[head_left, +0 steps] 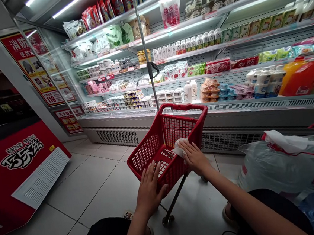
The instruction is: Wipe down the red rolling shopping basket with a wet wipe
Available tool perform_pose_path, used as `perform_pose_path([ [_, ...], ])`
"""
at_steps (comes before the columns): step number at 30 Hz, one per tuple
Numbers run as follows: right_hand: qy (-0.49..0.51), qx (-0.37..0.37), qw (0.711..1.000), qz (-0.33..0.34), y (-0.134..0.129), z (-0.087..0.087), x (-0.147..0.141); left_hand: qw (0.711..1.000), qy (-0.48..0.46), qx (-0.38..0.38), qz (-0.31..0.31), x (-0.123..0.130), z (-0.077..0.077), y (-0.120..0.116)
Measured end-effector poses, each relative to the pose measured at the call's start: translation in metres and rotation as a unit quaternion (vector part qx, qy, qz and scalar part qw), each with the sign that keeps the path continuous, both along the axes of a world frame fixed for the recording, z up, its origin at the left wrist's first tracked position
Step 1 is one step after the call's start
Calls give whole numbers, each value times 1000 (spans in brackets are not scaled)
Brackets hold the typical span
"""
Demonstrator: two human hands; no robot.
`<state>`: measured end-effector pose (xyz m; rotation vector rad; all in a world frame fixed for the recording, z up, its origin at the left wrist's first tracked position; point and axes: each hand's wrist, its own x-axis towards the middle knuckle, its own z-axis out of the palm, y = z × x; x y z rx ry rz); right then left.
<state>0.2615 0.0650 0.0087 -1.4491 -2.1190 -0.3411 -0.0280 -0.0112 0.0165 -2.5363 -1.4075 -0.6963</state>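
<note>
Right hand of mine (195, 157) lies with fingers stretched over a white cloth (179, 147), on the side rim of the red shopping cart (176, 126) just beneath it; whether the thumb pinches from below, I cannot tell. Left of it, my other hand, the left hand (150, 192), has fingers straight and thumb apart at the near edge, clamped on nothing. I'd keep the cloth flat under my fingertips, press evenly along the rim, and brace with the left, since the wheel (167, 220) could roll.
</note>
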Motion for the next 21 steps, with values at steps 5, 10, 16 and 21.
perform_pose_path([
  [5,2,-2,997,75,-45,-10,-49,999,-34,11,7,25,-9,0],
  [10,-33,-7,987,160,-80,-10,-50,999,-36,17,4,46,-12,-6],
  [16,-44,-10,993,114,-51,-5,14,998,49,34,-24,25,-9,7],
  [21,-16,-18,999,43,-38,-10,31,997,42,57,42,14,-14,28],
])
